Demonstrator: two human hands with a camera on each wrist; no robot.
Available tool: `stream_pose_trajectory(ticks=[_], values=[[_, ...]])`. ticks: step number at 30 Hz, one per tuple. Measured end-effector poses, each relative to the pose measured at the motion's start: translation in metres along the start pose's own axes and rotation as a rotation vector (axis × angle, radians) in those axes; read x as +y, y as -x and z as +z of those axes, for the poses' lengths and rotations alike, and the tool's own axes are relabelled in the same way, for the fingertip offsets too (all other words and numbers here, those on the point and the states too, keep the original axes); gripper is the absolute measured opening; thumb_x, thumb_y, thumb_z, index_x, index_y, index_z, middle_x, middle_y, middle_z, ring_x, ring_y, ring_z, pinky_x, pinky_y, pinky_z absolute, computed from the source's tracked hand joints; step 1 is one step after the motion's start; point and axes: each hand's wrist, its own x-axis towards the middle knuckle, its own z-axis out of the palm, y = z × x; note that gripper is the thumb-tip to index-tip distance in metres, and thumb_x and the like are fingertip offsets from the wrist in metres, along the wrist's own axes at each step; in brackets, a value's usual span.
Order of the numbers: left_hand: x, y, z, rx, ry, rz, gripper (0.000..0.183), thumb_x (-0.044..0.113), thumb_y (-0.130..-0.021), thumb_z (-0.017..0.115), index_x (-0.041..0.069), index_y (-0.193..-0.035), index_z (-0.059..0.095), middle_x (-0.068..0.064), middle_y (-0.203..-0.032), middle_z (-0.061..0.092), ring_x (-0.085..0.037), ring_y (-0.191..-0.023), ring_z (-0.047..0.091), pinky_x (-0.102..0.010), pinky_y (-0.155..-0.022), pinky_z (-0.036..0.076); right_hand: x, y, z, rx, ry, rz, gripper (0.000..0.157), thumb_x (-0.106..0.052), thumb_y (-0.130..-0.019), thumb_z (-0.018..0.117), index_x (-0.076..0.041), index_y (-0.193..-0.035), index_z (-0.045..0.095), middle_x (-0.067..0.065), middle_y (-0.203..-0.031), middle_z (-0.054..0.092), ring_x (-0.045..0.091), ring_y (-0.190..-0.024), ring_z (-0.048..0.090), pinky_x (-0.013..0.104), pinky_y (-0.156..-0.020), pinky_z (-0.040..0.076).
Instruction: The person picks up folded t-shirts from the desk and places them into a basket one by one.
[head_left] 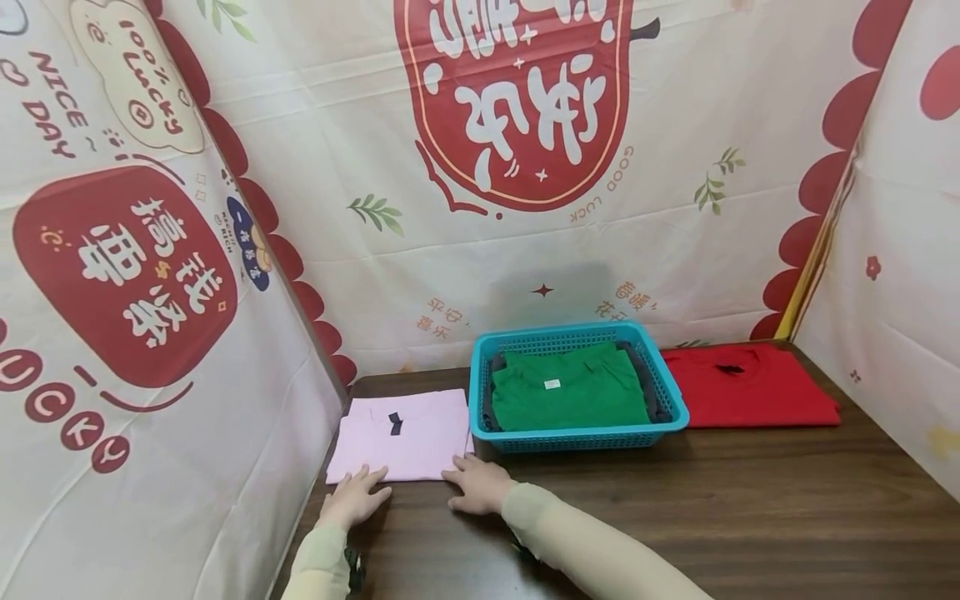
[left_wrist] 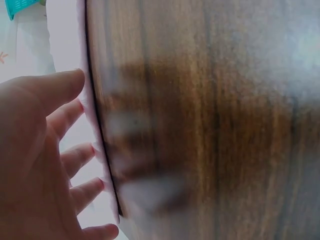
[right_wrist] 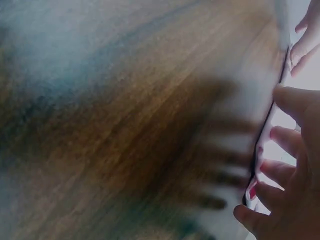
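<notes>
A folded pink shirt (head_left: 427,442) with a dark neck label lies flat at the left end of the table. My left hand (head_left: 354,498) rests at its near left corner, fingers spread and fairly straight; in the left wrist view the fingertips (left_wrist: 86,150) meet the shirt's edge. At the near right corner is my right hand (head_left: 480,485), fingers extended onto the fabric, and the right wrist view shows those fingertips (right_wrist: 272,167) along the same edge. Neither hand grips the cloth.
Right beside the pink shirt stands a turquoise basket (head_left: 581,439) holding a folded green shirt (head_left: 592,392) over dark clothing. A folded red shirt (head_left: 757,392) lies to its right. Printed fabric walls (head_left: 300,208) enclose the brown wooden table (head_left: 750,517) at the back and sides.
</notes>
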Motion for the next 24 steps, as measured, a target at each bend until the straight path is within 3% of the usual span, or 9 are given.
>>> stream_pose_trajectory(ticks=[6,14,24], values=[[-0.001,0.011,0.001,0.008,-0.003,0.019,0.050,0.040,-0.094,0.057,0.016,-0.139,0.055,-0.024,-0.149,0.035,-0.054,-0.136,0.020,-0.077,-0.099,0.012,-0.003,0.005,-0.002,0.010,0.093,-0.046,0.050,-0.053,-0.092,0.056,-0.030,-0.136,0.057,0.001,-0.146,0.047,0.022,-0.138,0.036,0.043,-0.107,0.035],[-0.004,0.028,0.006,0.013,0.009,0.044,0.052,0.040,-0.092,0.059,0.017,-0.139,0.055,-0.024,-0.149,0.035,-0.054,-0.136,0.021,-0.078,-0.098,0.012,-0.001,0.010,0.000,-0.005,0.124,-0.114,0.048,-0.053,-0.092,0.057,-0.032,-0.135,0.058,0.000,-0.142,0.051,0.021,-0.133,0.043,0.043,-0.104,0.039],[-0.006,0.052,0.011,0.042,0.007,0.063,0.052,0.042,-0.091,0.061,0.017,-0.137,0.057,-0.023,-0.147,0.039,-0.055,-0.135,0.023,-0.079,-0.097,0.013,-0.006,0.032,0.006,0.024,0.164,-0.204,0.050,-0.051,-0.091,0.060,-0.030,-0.136,0.058,0.003,-0.139,0.052,0.020,-0.129,0.046,0.039,-0.100,0.043]])
